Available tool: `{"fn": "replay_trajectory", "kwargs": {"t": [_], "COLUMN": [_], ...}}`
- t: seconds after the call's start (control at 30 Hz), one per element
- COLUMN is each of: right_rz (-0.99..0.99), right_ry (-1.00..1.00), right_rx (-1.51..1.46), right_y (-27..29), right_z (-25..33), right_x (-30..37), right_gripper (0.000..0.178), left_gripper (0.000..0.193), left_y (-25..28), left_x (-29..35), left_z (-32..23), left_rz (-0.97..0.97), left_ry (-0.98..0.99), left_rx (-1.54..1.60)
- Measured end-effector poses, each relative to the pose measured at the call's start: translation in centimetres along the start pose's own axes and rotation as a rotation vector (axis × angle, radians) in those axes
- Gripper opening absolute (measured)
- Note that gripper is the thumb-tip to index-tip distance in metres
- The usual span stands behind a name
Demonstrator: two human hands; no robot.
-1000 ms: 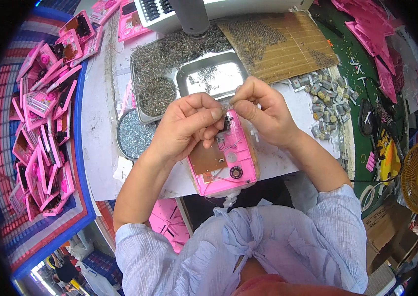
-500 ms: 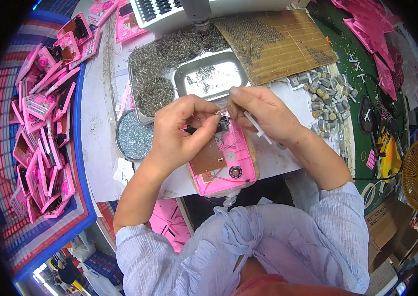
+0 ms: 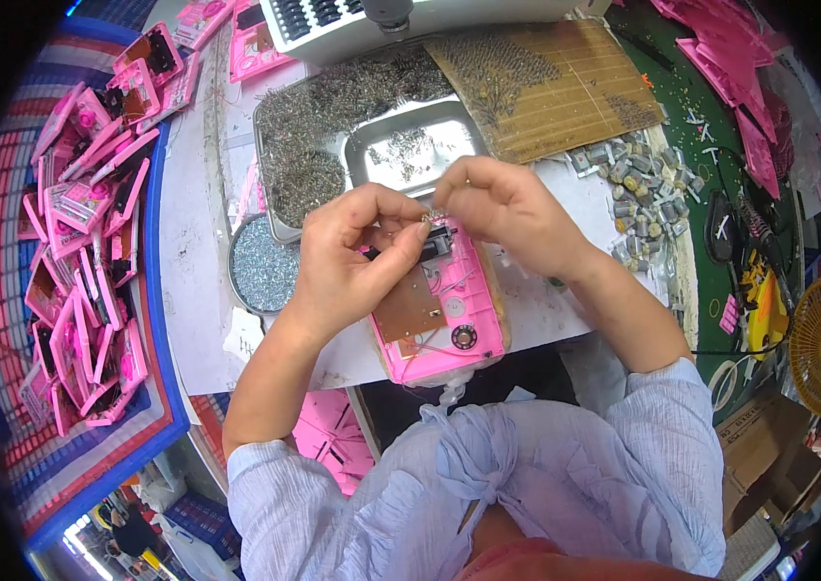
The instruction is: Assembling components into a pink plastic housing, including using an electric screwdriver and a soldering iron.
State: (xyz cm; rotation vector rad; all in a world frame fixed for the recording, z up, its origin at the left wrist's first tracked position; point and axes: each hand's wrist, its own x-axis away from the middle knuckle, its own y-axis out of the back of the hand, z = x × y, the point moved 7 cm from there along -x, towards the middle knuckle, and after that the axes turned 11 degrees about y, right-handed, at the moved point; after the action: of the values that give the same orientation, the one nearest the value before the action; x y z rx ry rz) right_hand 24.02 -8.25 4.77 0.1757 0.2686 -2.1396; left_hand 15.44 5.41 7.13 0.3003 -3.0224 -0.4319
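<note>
In front of me lies a pink plastic housing (image 3: 478,320), open side up. It holds a brown circuit board (image 3: 409,315), thin wires, a round dark part (image 3: 464,336) and a black part (image 3: 438,244) near the far end. My left hand (image 3: 357,252) is closed at that far end, thumb and forefinger pinched beside the black part; what sits between them is too small to tell. Just to the right, my right hand (image 3: 512,218) hovers over the far edge with curled fingers meeting in a pinch. Whatever it holds is hidden.
Beyond the hands, a metal tray (image 3: 265,165) of small screws contains a smaller tray (image 3: 357,150). Cardboard (image 3: 565,97) with screws lies alongside. Small motors (image 3: 638,208) are piled right; a round dish (image 3: 265,266) of tiny metal pieces stands left. Pink housings (image 3: 91,242) fill the far left.
My right hand has shifted slightly up and left toward my left fingertips. The white plastic piece under it is out of sight. My left hand stays at the housing's far end.
</note>
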Motion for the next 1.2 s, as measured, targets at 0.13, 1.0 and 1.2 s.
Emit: {"fn": "replay_trajectory", "kwargs": {"t": [0.13,1.0,1.2], "right_rz": [0.101,0.095,0.081], "right_ry": [0.055,-0.209,-0.157], "right_rx": [0.061,-0.129,-0.09], "right_y": [-0.4,-0.7,-0.8], "right_z": [-0.2,-1.0,-0.7], "right_x": [0.0,0.3,0.4], "right_gripper": [0.028,0.042,0.045], "left_gripper": [0.009,0.009,0.008], "left_y": [-0.2,-0.9,-1.1], "left_x": [-0.1,0.4,0.6], "left_z": [0.3,0.1,-0.5], "left_rz": [0.025,0.038,0.07], "left_ry": [0.043,0.012,-0.041], "left_rx": [0.064,-0.022,-0.103]}}
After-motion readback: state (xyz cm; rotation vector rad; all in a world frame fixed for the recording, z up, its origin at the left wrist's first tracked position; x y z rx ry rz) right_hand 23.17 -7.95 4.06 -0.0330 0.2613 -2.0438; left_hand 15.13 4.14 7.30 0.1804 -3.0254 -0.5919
